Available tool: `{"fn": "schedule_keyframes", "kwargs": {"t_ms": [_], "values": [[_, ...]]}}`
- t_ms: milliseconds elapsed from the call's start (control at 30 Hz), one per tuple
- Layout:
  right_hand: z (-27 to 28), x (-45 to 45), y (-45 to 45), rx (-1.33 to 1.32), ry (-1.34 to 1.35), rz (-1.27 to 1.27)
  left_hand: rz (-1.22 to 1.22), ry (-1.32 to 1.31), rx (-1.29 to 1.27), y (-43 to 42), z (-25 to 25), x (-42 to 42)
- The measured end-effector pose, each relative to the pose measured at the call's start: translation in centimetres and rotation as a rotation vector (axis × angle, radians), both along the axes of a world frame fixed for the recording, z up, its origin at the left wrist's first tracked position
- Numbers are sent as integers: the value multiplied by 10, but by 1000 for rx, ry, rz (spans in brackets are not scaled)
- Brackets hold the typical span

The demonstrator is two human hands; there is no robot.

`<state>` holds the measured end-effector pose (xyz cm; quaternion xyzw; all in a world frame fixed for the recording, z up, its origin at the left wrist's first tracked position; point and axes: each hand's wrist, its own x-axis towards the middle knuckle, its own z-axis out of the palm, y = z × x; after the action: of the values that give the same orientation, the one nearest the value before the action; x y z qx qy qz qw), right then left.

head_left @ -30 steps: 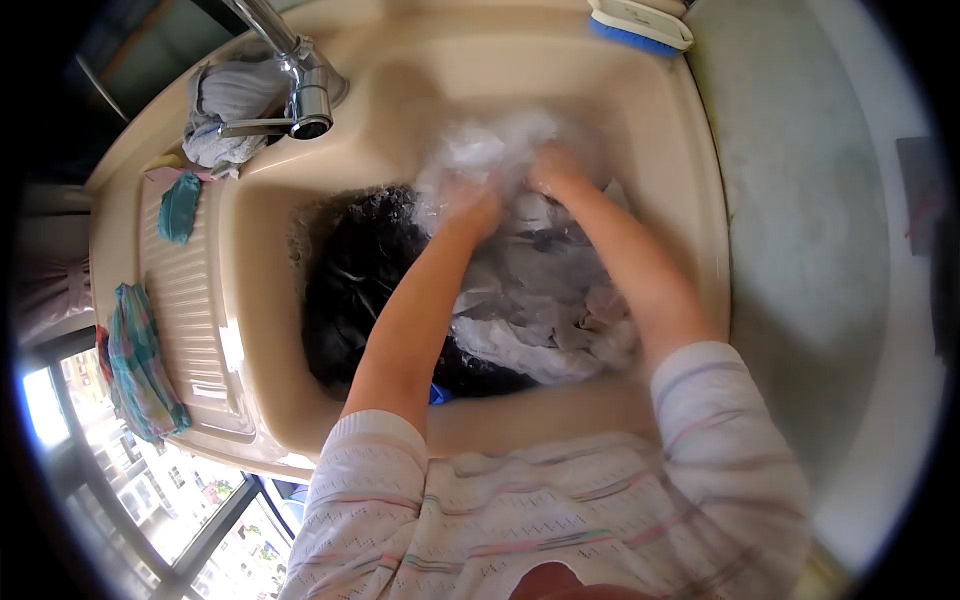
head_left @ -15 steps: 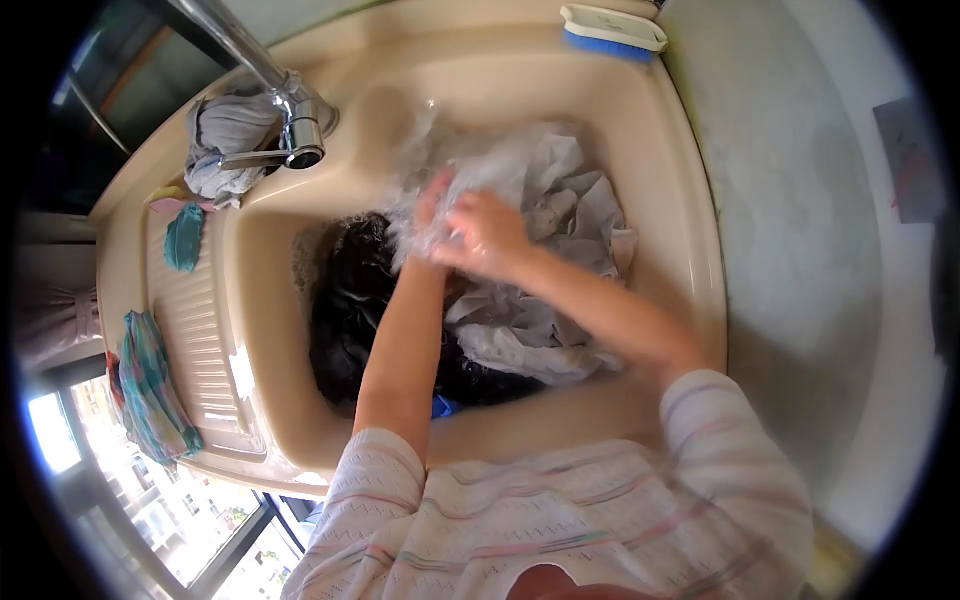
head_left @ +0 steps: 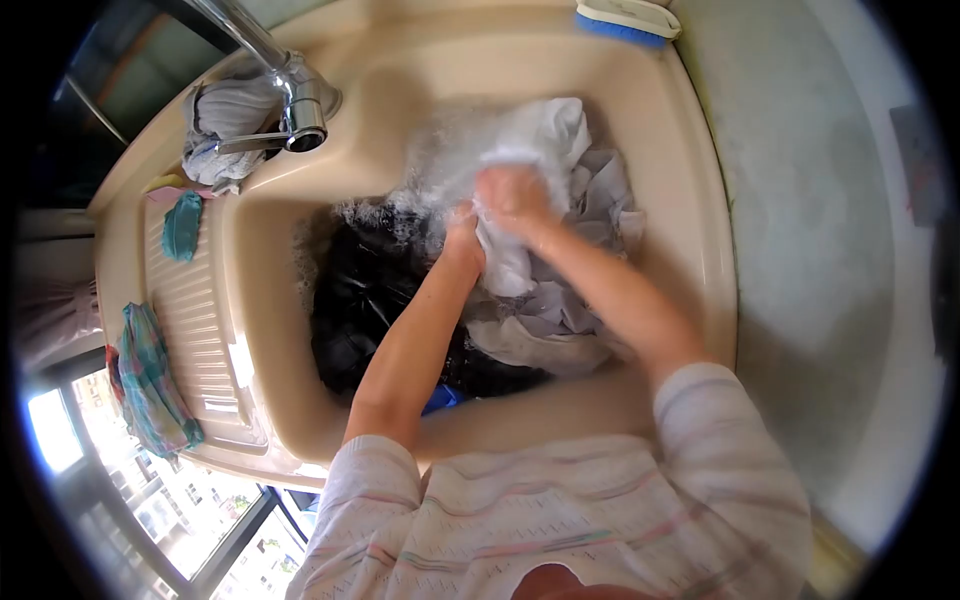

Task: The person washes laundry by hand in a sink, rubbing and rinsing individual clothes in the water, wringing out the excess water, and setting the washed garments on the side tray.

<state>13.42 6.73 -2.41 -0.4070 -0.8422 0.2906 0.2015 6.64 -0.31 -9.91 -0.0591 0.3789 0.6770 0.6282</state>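
Both my hands meet over a wet white garment (head_left: 510,265) in the beige sink (head_left: 285,400). My left hand (head_left: 463,235) is closed on its left edge, fingers partly hidden by the cloth. My right hand (head_left: 515,200), blurred by motion, is closed round the cloth just above and to the right. More of the garment spreads behind my hands in foamy water (head_left: 435,150). Grey-white cloth (head_left: 545,340) lies bunched under and to the right of it. Dark, wet clothing (head_left: 365,300) fills the left of the basin.
A chrome faucet (head_left: 300,100) rises at the back left, beside a bundled grey cloth (head_left: 225,125). On the ribbed drainboard (head_left: 190,310) lies a teal cloth (head_left: 182,228); a patterned cloth (head_left: 155,380) hangs over its edge. A blue-bristled brush (head_left: 628,22) rests on the back rim.
My hands have come together on the white garment, the right one turning into a closed grip. White cloth now shows between and below them, and the splashing has eased.
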Motion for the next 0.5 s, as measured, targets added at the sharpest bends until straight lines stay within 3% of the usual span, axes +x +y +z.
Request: {"fn": "schedule_keyframes", "kwargs": {"t_ms": [33, 67, 133, 167, 233, 333, 367, 433, 467, 500], "values": [[-8, 5, 31, 58, -119, 63, 20, 98, -126, 3, 52, 2], [-2, 7, 43, 66, -184, 0, -120, 315, -205, 5, 77, -10], [14, 18, 66, 61, -226, 120, -393, 720, -361, 7, 120, -39], [28, 21, 78, 48, -349, 108, -362, 852, -369, 2, 179, -41], [53, 32, 91, 104, -166, -98, -221, 1078, -80, 7, 130, -71], [9, 37, 79, 523, -125, 36, -228, 2145, -84, 8, 84, -29], [6, 35, 60, 407, -263, 52, -333, 2106, -160, 11, 75, -20], [-13, 39, 57, 297, -236, 52, -536, 2024, -307, 15, 61, -8], [-29, 40, 57, 279, -288, 25, -711, 1849, -354, 22, 52, -11], [-46, 39, 63, 271, -333, -1, -700, 1781, -256, 30, 43, -21]]}}
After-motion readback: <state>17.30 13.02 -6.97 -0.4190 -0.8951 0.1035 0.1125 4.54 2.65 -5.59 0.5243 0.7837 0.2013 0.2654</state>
